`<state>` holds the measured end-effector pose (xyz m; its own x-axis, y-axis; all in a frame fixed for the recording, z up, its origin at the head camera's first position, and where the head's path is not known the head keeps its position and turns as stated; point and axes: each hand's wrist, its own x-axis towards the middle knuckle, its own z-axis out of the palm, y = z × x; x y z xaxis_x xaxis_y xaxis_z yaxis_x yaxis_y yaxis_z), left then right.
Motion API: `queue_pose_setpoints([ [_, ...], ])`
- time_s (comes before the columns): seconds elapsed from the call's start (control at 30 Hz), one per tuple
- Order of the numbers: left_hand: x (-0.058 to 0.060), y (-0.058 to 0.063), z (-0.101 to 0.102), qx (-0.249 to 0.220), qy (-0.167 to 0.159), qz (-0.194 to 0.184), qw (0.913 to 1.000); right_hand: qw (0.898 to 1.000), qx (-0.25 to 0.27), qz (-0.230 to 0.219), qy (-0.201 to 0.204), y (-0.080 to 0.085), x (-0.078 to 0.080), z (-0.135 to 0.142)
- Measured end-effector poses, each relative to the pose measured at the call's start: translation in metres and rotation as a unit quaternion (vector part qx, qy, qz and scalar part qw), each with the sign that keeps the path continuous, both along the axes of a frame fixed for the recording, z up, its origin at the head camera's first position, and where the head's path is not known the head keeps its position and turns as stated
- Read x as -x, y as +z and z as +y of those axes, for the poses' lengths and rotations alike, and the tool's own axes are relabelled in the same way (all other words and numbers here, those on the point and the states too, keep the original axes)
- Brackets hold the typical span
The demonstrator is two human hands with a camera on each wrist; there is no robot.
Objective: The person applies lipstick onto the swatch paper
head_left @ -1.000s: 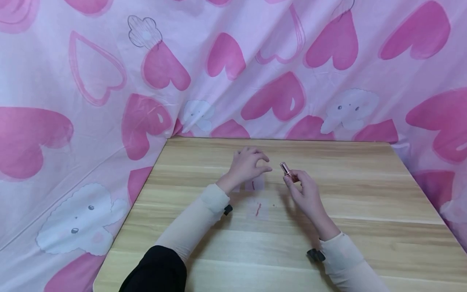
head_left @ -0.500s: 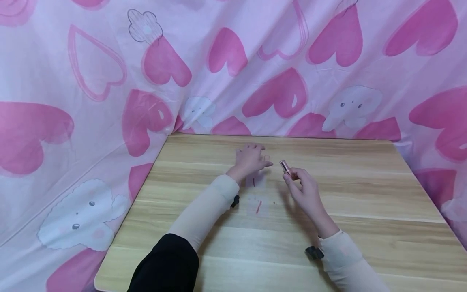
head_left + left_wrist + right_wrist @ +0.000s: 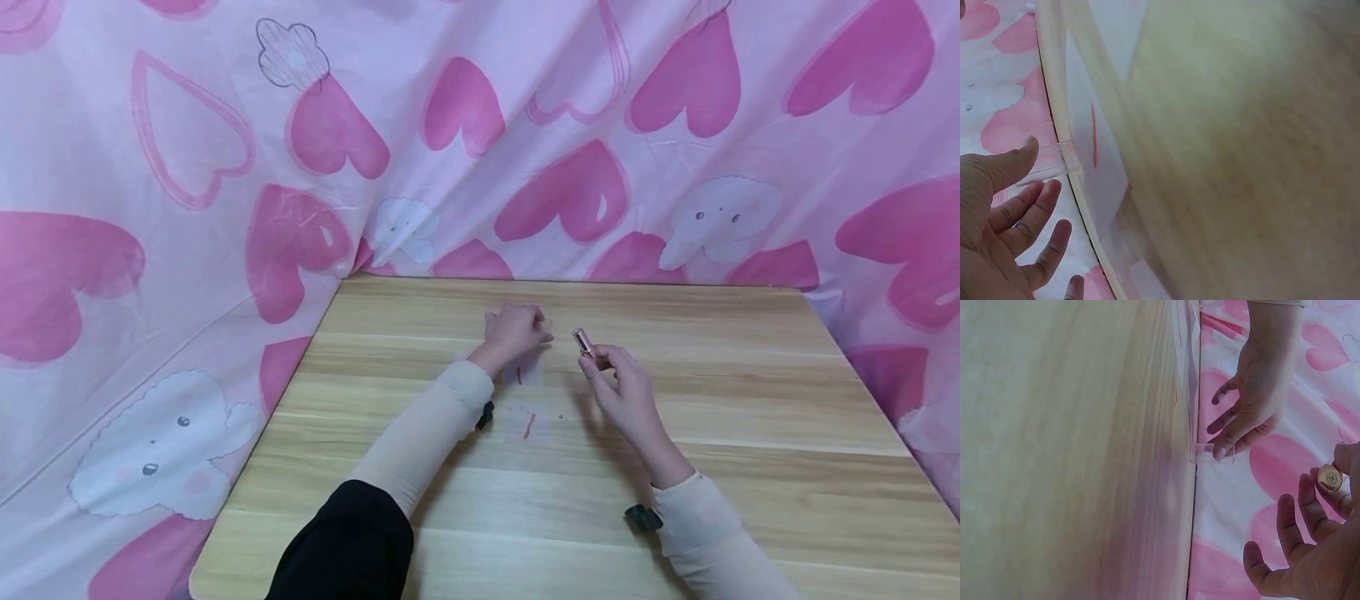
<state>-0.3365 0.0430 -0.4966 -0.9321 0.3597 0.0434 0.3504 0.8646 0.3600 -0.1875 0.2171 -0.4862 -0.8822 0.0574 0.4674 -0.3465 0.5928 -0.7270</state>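
My left hand (image 3: 513, 329) reaches over the far middle of the table and pinches a clear plastic cap (image 3: 1050, 164) between thumb and fingers. That cap stands on the table in the left wrist view, and my thumb also overlaps it in the right wrist view. In my right hand (image 3: 628, 385) I hold a shiny rose-gold lipstick tube (image 3: 582, 342), tilted, above the table. Its gold end (image 3: 1330, 479) faces the right wrist camera. Below the left hand lies a pale paper piece (image 3: 533, 377) with a red streak. Nearer me is another paper piece (image 3: 538, 433), also streaked red.
The wood-grain table (image 3: 735, 400) runs back to a pink heart-patterned cloth (image 3: 555, 108) that hangs behind it and along the left. A tiny reddish speck (image 3: 561, 417) lies right of the nearer paper. Dark wrist mounts (image 3: 643, 518) are on both sleeves.
My left hand has moved a little right, its spread fingers lowering and closing on the clear cap. The right hand with the lipstick tube has barely moved.
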Motion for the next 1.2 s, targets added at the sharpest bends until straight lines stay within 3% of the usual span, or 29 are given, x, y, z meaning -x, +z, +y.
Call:
queue_pose_setpoints([
  [0.23, -0.001, -0.002, -0.003, -0.017, -0.013, 0.008, 0.9997, 1.0, 0.001, -0.004, 0.004, -0.002, 0.0, -0.002],
  [0.43, -0.005, 0.003, -0.009, -0.037, -0.016, 0.009, 0.9991, 1.0, 0.005, -0.018, 0.0, 0.0, -0.002, -0.003],
  [0.83, -0.017, 0.033, -0.019, -0.132, -0.066, 0.029, 0.9886, 1.0, 0.0, -0.016, -0.005, 0.001, -0.001, -0.004],
  [1.2, -0.033, 0.062, -0.025, -0.194, -0.076, 0.015, 0.9779, 0.999, 0.007, -0.039, -0.007, 0.001, 0.0, -0.003],
])
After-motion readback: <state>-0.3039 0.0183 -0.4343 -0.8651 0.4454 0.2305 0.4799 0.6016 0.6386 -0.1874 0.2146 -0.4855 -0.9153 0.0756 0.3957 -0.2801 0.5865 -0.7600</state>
